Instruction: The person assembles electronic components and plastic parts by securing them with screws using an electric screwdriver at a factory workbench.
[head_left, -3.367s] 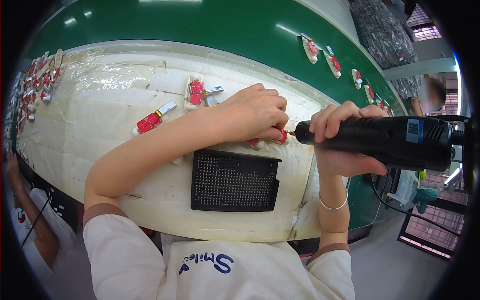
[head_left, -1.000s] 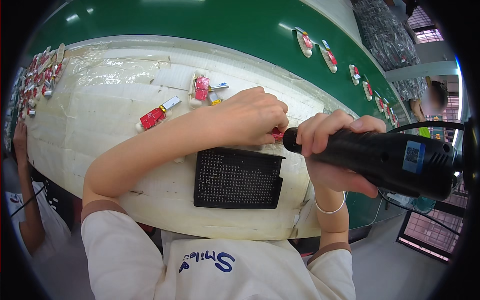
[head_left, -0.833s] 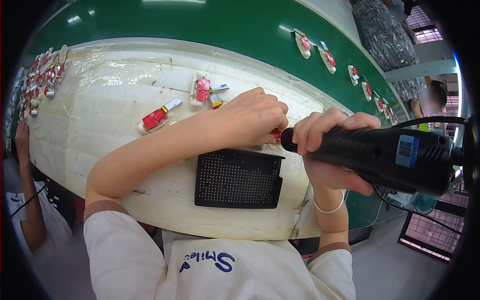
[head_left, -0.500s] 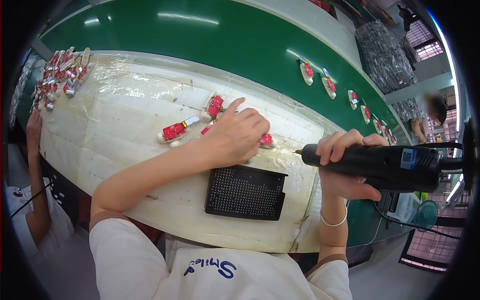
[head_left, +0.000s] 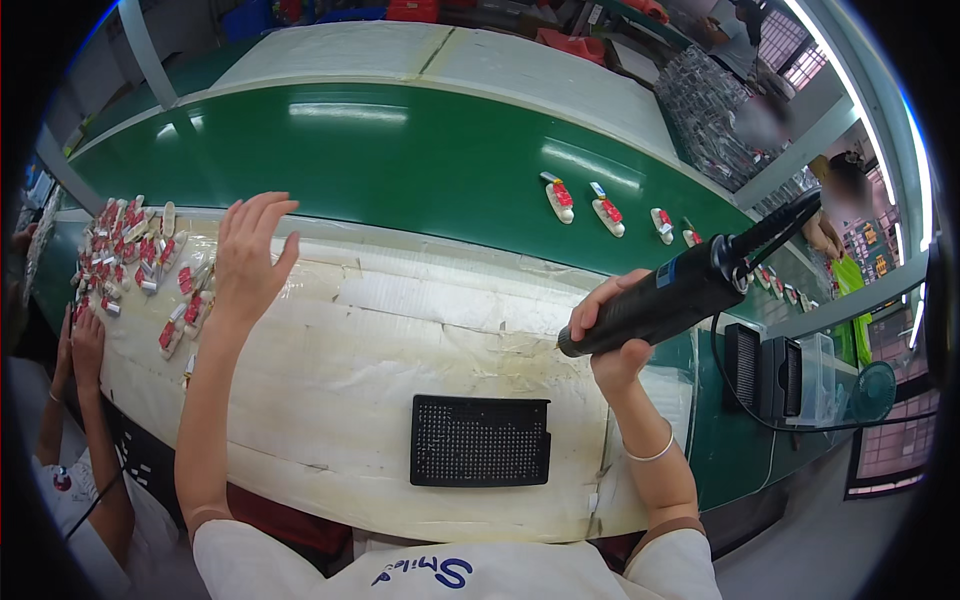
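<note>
My right hand [head_left: 612, 345] is wrapped round a black electric screwdriver [head_left: 660, 300], whose tip points left above the pale, film-covered work surface [head_left: 400, 350]. My left hand [head_left: 255, 255] is raised at the left with its fingers stretched and the thumb apart, holding nothing. Just left of that hand and wrist lie several small assemblies [head_left: 172, 335], white shells with red circuit boards and silver ends. A larger heap of assemblies [head_left: 125, 245] sits beyond them at the far left. Between my arms lies a black rectangular tray [head_left: 480, 481] with a grid of tiny holes.
More assemblies [head_left: 607, 212] are spaced along the green belt [head_left: 350, 140] towards the right. A co-worker's hands [head_left: 85, 340] rest beside the heap at left. At the right are black boxes [head_left: 778, 375], a clear bin [head_left: 815, 375], a small green fan [head_left: 872, 392] and the screwdriver's cable [head_left: 725, 345].
My left hand has swung from mid-surface to the left and opened. Assemblies have gone from the middle, and several now lie beside the heap. The screwdriver has tilted upward at its cable end.
</note>
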